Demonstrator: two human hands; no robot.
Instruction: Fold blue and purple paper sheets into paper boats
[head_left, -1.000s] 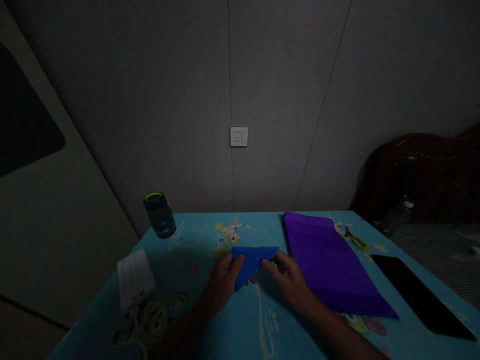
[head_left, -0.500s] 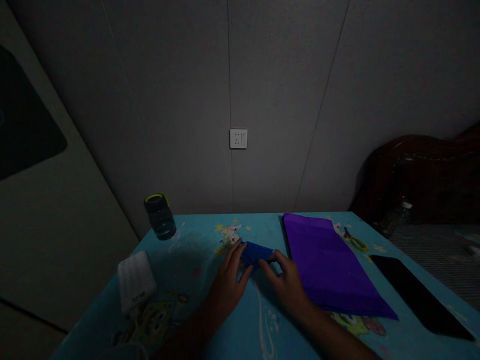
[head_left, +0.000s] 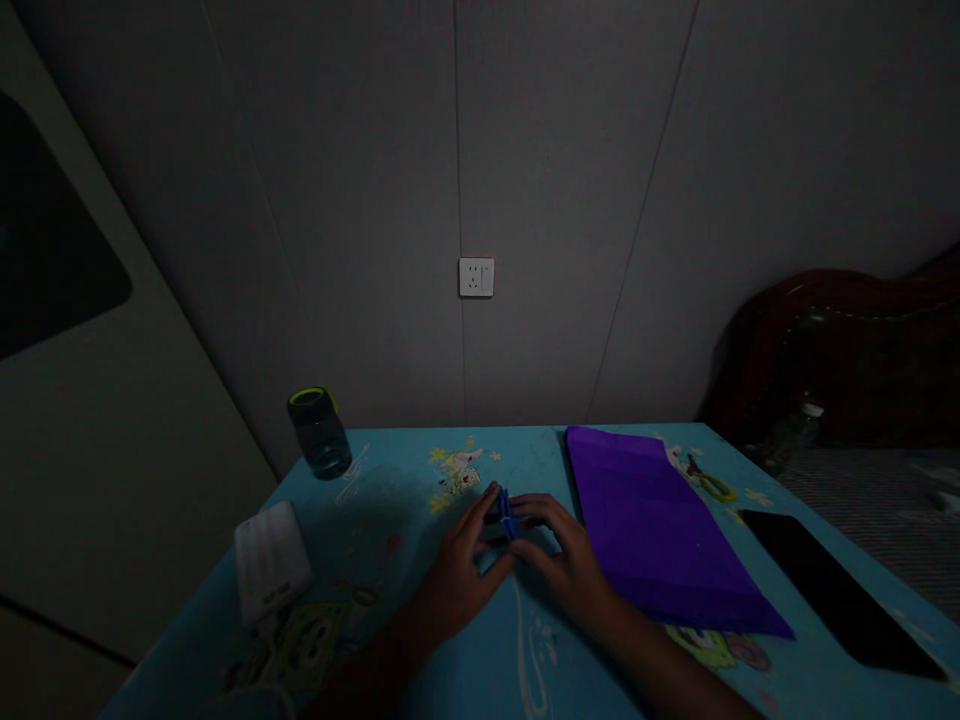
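A small folded piece of blue paper stands on edge between my hands, above the middle of the table. My left hand holds it from the left, fingertips at its upper edge and thumb near its lower end. From the right, my right hand grips it with curved fingers and the thumb at the bottom. Parts of the paper are hidden behind my fingers. Just right of my right hand lies a stack of purple paper.
A dark water bottle stands at the back left, with a white box-like device in front of it. Yellow-handled scissors and a flat black slab lie on the right. The patterned blue tablecloth reaches the wall, which has a socket.
The blue paper was spread flat and wide between my hands; now it is turned edge-on and looks narrow. My hands have come closer together.
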